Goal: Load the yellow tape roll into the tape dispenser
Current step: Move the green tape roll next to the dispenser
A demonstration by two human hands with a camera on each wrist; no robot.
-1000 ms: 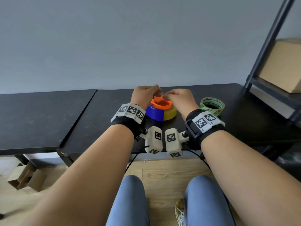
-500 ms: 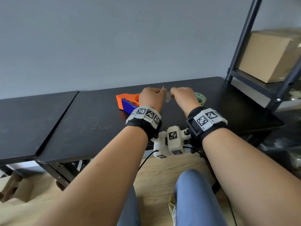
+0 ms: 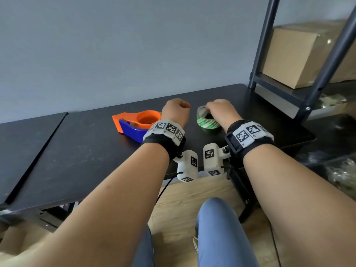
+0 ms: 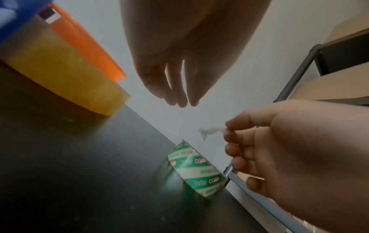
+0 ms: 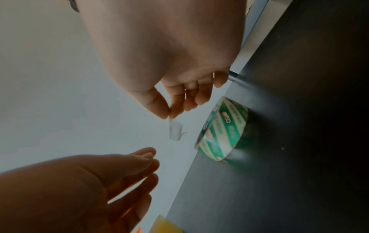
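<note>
The orange-and-blue tape dispenser (image 3: 134,122) lies on the black table (image 3: 77,155), with the yellow tape roll (image 4: 66,75) sitting under its orange top (image 4: 85,44). My left hand (image 3: 176,112) hovers just right of the dispenser, its fingers (image 4: 179,97) hanging relaxed and holding nothing. My right hand (image 3: 217,110) is over a green-and-white tape roll (image 3: 207,121) and pinches a small crumpled scrap of clear tape (image 5: 175,129) between thumb and forefinger. In the left wrist view the same scrap (image 4: 211,131) hangs above the green roll (image 4: 196,170).
A dark metal shelf frame (image 3: 264,45) stands at the table's right end with a cardboard box (image 3: 300,54) on it. A second black table (image 3: 25,135) adjoins on the left. The wall is close behind the table. My knees are below the front edge.
The hands, together at the dispenser a second ago, have come apart. The left hand has let go of the tape piece and the right hand has carried it over the green roll.
</note>
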